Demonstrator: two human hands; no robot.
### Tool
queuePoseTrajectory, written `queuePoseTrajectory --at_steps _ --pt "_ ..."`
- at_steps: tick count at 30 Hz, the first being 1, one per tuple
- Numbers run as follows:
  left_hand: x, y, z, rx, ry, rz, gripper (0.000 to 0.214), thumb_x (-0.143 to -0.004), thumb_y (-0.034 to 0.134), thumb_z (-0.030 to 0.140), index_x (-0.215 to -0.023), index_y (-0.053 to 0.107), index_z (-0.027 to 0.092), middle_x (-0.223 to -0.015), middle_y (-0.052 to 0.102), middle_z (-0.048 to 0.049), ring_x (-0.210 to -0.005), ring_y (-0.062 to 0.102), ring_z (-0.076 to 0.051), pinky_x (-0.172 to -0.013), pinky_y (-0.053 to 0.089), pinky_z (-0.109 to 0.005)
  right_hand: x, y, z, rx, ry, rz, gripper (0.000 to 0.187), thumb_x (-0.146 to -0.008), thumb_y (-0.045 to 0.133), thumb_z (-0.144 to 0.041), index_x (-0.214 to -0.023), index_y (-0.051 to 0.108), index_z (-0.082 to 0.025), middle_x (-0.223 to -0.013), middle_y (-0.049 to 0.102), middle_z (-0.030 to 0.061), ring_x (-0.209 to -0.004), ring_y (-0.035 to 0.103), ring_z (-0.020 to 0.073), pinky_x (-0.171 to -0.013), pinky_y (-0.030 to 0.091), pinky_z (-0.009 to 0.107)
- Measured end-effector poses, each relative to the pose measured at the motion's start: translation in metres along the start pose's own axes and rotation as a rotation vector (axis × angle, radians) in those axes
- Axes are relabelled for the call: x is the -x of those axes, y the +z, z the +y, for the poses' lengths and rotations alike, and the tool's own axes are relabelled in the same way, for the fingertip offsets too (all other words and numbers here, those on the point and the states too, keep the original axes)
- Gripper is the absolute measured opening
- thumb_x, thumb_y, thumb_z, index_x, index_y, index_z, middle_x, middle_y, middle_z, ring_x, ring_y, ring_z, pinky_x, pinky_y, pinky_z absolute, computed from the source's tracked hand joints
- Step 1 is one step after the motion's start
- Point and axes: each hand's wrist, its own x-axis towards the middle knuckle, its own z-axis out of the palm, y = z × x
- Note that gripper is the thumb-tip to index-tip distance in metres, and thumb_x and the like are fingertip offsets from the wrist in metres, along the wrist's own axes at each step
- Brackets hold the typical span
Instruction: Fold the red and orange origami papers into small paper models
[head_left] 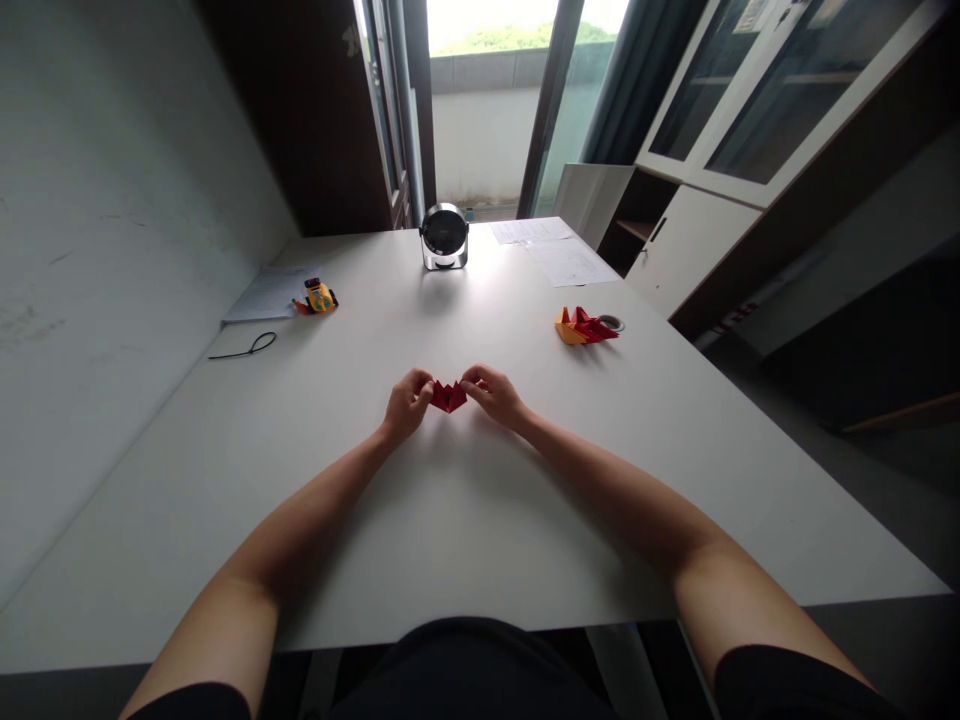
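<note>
A small piece of folded red paper [449, 397], with pointed tips along its top, is held between my two hands just above the white table. My left hand [409, 400] pinches its left side, thumb and fingers closed on the paper. On the opposite side, my right hand [491, 393] grips the right edge in the same way. Fingers cover both ends of the paper, so only its middle shows. Farther right lie more folded papers [587, 327] in red and orange, in a small pile.
A grey ring-shaped roll [612, 323] touches the folded pile. A round black-and-silver device [444, 237] stands at the table's far end. Left are a yellow toy-like object [318, 297], a black cable tie [247, 349] and paper sheets [262, 294]; more sheets [571, 262] lie far right.
</note>
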Motion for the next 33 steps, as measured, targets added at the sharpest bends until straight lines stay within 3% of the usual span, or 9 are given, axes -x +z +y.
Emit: queuePoseTrajectory --at_steps 9,15,18,22,27,33 --pt "-0.007 -0.002 -0.017 0.138 -0.091 0.168 0.019 -0.097 0.049 0.04 -0.092 0.051 0.022 -0.063 0.055 0.0045 -0.053 0.055 -0.012 -0.057 0.044 -0.024 -0.002 -0.005 0.007 -0.052 0.079 0.096 0.011 -0.08 0.059 -0.031 -0.078 0.059 -0.02 -0.07 0.057 -0.0019 -0.063 0.048 0.0124 -0.059 0.04 0.026" --pt "-0.012 -0.002 -0.023 0.276 -0.116 0.192 0.024 -0.096 0.052 0.045 -0.096 0.048 0.022 -0.074 0.059 0.0036 -0.051 0.058 -0.01 -0.053 0.049 -0.024 -0.001 -0.006 0.009 0.04 0.071 0.039 0.01 -0.078 0.056 -0.027 -0.081 0.062 -0.019 -0.076 0.064 0.0001 -0.067 0.055 0.0134 -0.063 0.045 0.026" --pt "-0.011 -0.001 -0.02 0.235 -0.11 0.187 0.026 -0.095 0.052 0.047 -0.095 0.049 0.022 -0.073 0.061 0.0036 -0.052 0.06 -0.01 -0.055 0.051 -0.024 0.001 -0.004 0.007 0.101 0.028 0.019 0.015 -0.079 0.057 -0.025 -0.093 0.062 -0.021 -0.084 0.069 0.0011 -0.073 0.06 0.0149 -0.067 0.049 0.028" --pt "-0.006 0.0 -0.016 0.154 -0.09 0.159 0.024 -0.096 0.052 0.046 -0.095 0.05 0.022 -0.072 0.064 0.0033 -0.053 0.063 -0.011 -0.056 0.05 -0.024 0.004 0.0 0.004 0.177 -0.057 -0.04 0.039 -0.08 0.063 -0.023 -0.118 0.058 -0.025 -0.098 0.072 0.0028 -0.078 0.063 0.0157 -0.07 0.051 0.029" --pt "-0.004 -0.001 -0.011 0.136 -0.089 0.145 0.024 -0.098 0.049 0.045 -0.096 0.049 0.021 -0.071 0.066 0.0023 -0.056 0.067 -0.013 -0.058 0.052 -0.025 0.005 0.0 0.001 0.264 -0.148 -0.074 0.01 -0.085 0.062 -0.025 -0.094 0.064 -0.022 -0.094 0.068 0.0042 -0.076 0.06 0.0151 -0.071 0.05 0.028" --pt "-0.003 0.002 -0.007 0.149 -0.075 0.111 0.023 -0.097 0.05 0.044 -0.096 0.05 0.021 -0.071 0.067 0.002 -0.058 0.068 -0.014 -0.06 0.053 -0.026 0.007 0.0 -0.006 0.343 -0.159 -0.109 0.01 -0.087 0.063 -0.03 -0.082 0.064 -0.021 -0.089 0.064 0.0037 -0.071 0.055 0.0136 -0.067 0.043 0.025"
